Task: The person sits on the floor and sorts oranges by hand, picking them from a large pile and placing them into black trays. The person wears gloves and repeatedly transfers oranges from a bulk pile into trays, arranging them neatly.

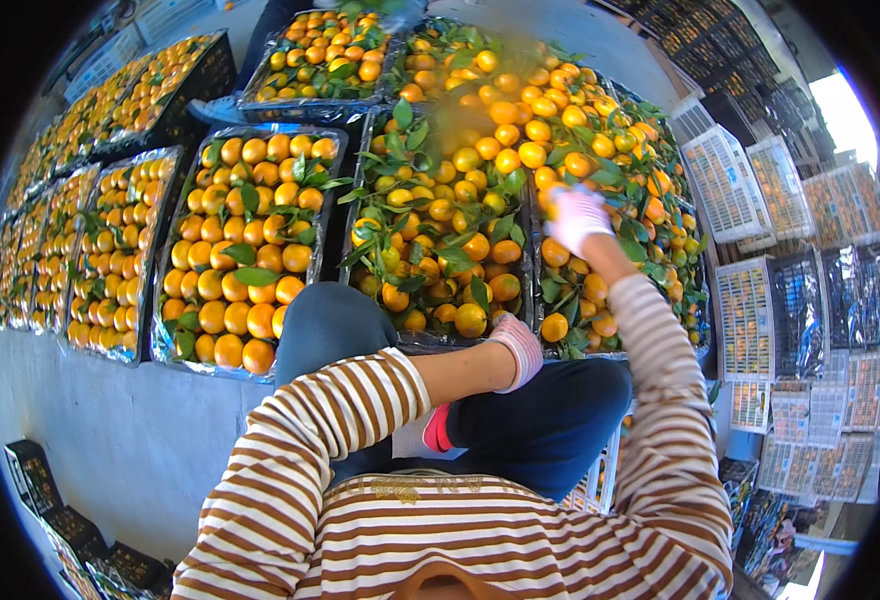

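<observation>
My left hand (518, 352), in a pink and white striped glove, rests at the near edge of a black crate of leafy mandarins (447, 247). Its fingers point down and are largely hidden, so any grip is unclear. Over the crate to the right reaches my right hand (578, 216), in a pale pink glove and blurred. Orange fruit (551, 196) shows at its fingertips, but whether it is held cannot be made out. The mandarins (597, 292) under that hand lie loose among green leaves.
Left of my knee stands a lined crate of mandarins in neat rows (237, 247). More filled crates (109, 255) stand farther left, and another (327, 60) at the back. White plastic crates (725, 180) are stacked at right. A blue shoe (218, 111) shows between crates.
</observation>
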The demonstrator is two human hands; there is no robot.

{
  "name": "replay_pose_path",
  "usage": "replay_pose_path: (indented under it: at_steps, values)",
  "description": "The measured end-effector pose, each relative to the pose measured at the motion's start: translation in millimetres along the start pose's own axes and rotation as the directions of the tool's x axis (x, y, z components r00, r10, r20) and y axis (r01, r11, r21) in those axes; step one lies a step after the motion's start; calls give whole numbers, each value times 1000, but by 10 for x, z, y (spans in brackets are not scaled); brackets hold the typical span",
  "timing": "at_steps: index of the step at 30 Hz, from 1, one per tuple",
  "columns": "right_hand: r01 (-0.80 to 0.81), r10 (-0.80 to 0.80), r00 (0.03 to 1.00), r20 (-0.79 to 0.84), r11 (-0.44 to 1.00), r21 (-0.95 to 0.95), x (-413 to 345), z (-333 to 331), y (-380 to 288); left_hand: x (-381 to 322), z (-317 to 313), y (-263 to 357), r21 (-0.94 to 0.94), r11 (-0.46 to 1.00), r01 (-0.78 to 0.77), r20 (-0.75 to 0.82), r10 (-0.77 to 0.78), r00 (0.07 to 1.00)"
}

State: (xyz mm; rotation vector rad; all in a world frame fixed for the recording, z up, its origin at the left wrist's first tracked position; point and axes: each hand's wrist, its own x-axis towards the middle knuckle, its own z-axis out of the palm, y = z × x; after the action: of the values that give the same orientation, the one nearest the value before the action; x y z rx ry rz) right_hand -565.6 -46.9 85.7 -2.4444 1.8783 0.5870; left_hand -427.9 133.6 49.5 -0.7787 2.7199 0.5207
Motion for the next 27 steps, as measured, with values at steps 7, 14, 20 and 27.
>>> replay_pose_path:
  at_steps: [7, 14, 20, 27]
  values:
    - [-566, 556, 819, -143, 824, -30, -439, -512, 988, -82, 99, 133, 30, 999, -24, 69, 22, 997]
    - [-1, 21, 985, -170, 993, 121, 825, -179, 134, -88, 193, 99, -16, 1000, -12, 119, 14, 993]
    - [8, -2, 999, 40, 988, -153, 1717, 4, -571, -91, 168, 80, -53, 995, 84, 58, -81, 995]
    - [-104, 106, 994, 1, 977, -188, 1616, 88, -589, 50, 260, 37, -49, 994, 100, 71, -96, 993]
